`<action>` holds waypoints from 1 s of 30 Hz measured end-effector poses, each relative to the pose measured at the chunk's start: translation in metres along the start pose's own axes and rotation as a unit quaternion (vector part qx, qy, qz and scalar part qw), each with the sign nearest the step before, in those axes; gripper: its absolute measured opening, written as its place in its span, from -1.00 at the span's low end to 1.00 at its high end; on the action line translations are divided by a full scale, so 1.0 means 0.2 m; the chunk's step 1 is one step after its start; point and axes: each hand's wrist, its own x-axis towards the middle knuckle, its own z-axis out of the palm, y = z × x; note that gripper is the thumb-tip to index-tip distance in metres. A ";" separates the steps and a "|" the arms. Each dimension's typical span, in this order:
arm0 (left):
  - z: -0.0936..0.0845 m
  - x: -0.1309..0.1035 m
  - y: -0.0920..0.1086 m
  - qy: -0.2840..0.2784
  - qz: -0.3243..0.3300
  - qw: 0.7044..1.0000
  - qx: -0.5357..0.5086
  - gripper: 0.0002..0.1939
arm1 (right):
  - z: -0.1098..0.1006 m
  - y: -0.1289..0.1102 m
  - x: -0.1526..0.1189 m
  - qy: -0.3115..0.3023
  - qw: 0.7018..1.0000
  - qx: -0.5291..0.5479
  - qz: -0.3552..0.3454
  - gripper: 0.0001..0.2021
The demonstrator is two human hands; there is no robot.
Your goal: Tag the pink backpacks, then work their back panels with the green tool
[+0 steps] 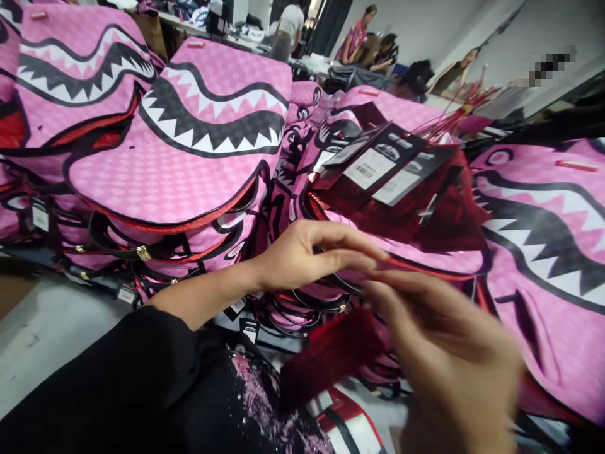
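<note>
My left hand [307, 255] reaches in from the left, its thumb and fingers pressed together in a pinch. The fingertips meet those of my right hand [454, 340], which is blurred and also pinched. A dark red hang tag [335, 356] dangles just under the joined fingertips, smeared by motion; its string cannot be made out. Behind my hands, a fan of black and red hang tags [387, 170] with white barcode labels lies on a pink backpack [458, 261]. Red strings [466, 110] stick out from the tags' upper end.
Pink backpacks with shark-mouth prints stand in stacks at the left [212, 176] and the right [567, 296]. A red and white item [350, 422] is low in front of me. At the back, several people work along tables [189, 25].
</note>
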 end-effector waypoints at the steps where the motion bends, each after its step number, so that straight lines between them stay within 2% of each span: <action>1: -0.02 -0.06 -0.04 0.012 -0.016 1.000 -0.018 -0.86 | 0.10 -0.01 -0.02 -0.022 0.999 0.033 0.008 -0.86; 4: -0.08 -0.23 -0.15 0.060 -0.072 0.995 -0.016 -0.85 | 0.37 0.01 -0.08 -0.059 0.992 0.103 0.045 -0.88; 6: -0.12 -0.32 -0.22 0.098 -0.111 0.989 0.007 -0.84 | 0.49 0.05 -0.12 -0.082 0.991 0.098 0.046 -0.86; 8: -0.16 -0.39 -0.28 0.142 -0.139 0.980 0.033 -0.84 | 0.54 0.09 -0.13 -0.092 0.995 0.043 0.021 -0.83; 10: -0.20 -0.43 -0.34 0.182 -0.142 0.970 0.074 -0.84 | 0.56 0.12 -0.12 -0.057 0.997 -0.045 0.000 -0.77; 12: -0.23 -0.44 -0.38 0.195 -0.132 0.962 0.138 -0.85 | 0.56 0.12 -0.07 -0.022 0.989 -0.145 0.002 -0.71; 14: -0.26 -0.43 -0.41 0.186 -0.122 0.952 0.209 -0.87 | 0.58 0.10 -0.01 -0.042 0.967 -0.249 0.019 -0.63; 16: -0.27 -0.41 -0.43 0.164 -0.116 0.940 0.276 -0.88 | 0.61 0.07 0.05 -0.095 0.934 -0.343 0.039 -0.58; 18: -0.29 -0.39 -0.44 0.151 -0.116 0.923 0.333 -0.87 | 0.64 0.04 0.09 -0.129 0.910 -0.390 0.058 -0.61; 19: -0.29 -0.38 -0.45 0.145 -0.117 0.917 0.353 -0.86 | 0.65 0.04 0.09 -0.132 0.909 -0.391 0.064 -0.65; 22: -0.31 -0.36 -0.46 0.125 -0.126 0.906 0.384 -0.79 | 0.65 0.09 0.06 -0.102 0.944 -0.305 0.068 -0.73; 25: -0.32 -0.35 -0.47 0.101 -0.141 0.900 0.399 -0.77 | 0.64 0.18 0.00 -0.050 0.980 -0.184 0.057 -0.70; 27: -0.33 -0.35 -0.47 0.081 -0.143 0.901 0.402 -0.77 | 0.64 0.22 -0.03 -0.028 0.987 -0.145 0.059 -0.70; 30: -0.33 -0.34 -0.47 0.051 -0.132 0.904 0.405 -0.77 | 0.66 0.24 -0.04 -0.028 0.987 -0.147 0.065 -0.73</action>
